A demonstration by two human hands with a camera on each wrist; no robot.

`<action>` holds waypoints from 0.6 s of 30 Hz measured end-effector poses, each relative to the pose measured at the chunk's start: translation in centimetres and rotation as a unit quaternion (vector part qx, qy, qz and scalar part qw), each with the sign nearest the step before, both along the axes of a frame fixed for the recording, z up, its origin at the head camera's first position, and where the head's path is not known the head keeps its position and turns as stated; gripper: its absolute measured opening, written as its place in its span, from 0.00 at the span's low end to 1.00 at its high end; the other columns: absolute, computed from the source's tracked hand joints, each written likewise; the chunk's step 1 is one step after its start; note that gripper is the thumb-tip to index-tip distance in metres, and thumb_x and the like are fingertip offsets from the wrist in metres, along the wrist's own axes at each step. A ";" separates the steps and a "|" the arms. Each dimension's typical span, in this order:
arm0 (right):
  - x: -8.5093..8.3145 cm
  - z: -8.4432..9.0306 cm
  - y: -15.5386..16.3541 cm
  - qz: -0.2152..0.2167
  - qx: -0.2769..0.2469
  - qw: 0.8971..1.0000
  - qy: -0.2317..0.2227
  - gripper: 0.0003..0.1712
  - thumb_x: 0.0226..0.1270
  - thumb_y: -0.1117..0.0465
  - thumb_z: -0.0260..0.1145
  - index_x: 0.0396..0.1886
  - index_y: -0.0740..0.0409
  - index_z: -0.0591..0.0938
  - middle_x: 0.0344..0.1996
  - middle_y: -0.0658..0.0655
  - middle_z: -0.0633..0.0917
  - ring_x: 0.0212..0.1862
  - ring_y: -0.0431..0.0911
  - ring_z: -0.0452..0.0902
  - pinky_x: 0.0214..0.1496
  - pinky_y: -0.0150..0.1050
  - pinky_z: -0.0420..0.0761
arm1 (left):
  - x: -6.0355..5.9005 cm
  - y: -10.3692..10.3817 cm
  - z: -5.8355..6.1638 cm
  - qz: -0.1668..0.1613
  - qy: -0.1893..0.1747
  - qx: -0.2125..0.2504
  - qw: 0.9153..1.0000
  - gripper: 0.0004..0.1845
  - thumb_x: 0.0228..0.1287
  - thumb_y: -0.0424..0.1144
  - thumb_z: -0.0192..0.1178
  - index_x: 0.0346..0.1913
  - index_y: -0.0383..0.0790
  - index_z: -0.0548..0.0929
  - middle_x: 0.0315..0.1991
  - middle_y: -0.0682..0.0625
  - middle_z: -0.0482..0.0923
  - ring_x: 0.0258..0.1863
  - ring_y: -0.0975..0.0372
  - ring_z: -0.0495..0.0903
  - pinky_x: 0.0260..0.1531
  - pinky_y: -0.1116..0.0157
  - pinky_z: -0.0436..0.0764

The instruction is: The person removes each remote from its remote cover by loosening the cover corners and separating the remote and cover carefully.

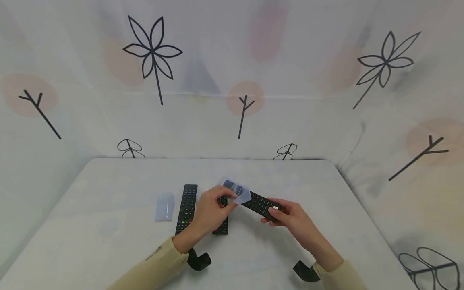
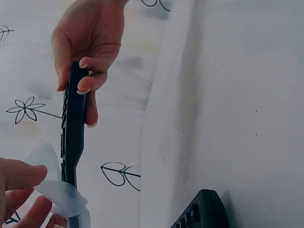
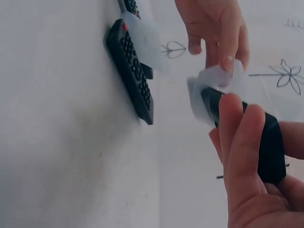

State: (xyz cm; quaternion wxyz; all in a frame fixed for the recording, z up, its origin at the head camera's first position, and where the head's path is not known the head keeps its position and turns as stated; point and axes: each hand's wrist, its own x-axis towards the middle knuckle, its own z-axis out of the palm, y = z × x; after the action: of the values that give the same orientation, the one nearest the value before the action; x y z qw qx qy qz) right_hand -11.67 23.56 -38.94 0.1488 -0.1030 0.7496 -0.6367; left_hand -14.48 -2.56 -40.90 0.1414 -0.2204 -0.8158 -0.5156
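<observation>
My right hand grips the near end of a black remote, held up above the tabletop, while my left hand pinches the clear plastic sleeve that covers its far end. From the look of it, the sleeve is only partway on or off; I can't tell which way it is going. Two more remotes lie on the tabletop: one bare beside my left hand, another mostly hidden under it. A second clear sleeve lies flat, apart, to the left. I judge the work roughly midway, with at least one remote left.
</observation>
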 end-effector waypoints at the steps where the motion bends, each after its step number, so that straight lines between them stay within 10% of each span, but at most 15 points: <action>1: 0.1 0.1 -0.2 -0.011 0.004 1.000 0.007 0.30 0.75 0.60 0.61 0.69 0.74 0.67 0.53 0.70 0.82 0.44 0.50 0.86 0.45 0.37 0.83 | 0.0 0.1 -0.1 0.000 0.008 -0.013 1.000 0.11 0.55 0.33 0.74 0.41 0.46 0.86 0.41 0.56 0.83 0.35 0.59 0.81 0.31 0.66 0.81; 6: 0.4 0.4 -1.5 -0.050 0.024 0.998 0.033 0.28 0.73 0.62 0.63 0.67 0.71 0.71 0.50 0.68 0.84 0.43 0.51 0.87 0.43 0.39 0.84 | -0.1 0.6 -0.6 0.013 0.045 -0.074 0.996 0.19 0.49 0.40 0.80 0.44 0.49 0.84 0.47 0.57 0.79 0.48 0.62 0.75 0.46 0.61 0.78; 18: 1.0 0.3 -2.8 -0.048 0.069 0.994 0.077 0.26 0.73 0.63 0.63 0.66 0.69 0.73 0.44 0.65 0.86 0.40 0.49 0.86 0.41 0.38 0.85 | 0.0 0.8 -0.3 0.047 0.127 -0.101 0.986 0.11 0.56 0.45 0.75 0.37 0.48 0.84 0.41 0.57 0.79 0.40 0.62 0.73 0.38 0.64 0.76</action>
State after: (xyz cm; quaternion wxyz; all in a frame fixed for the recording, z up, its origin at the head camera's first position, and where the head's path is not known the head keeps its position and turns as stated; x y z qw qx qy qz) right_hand -10.71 20.80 -38.62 0.0673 -0.1052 0.8048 -0.5802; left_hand -14.48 -1.75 -41.16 0.2454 -0.2587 -0.8485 -0.3911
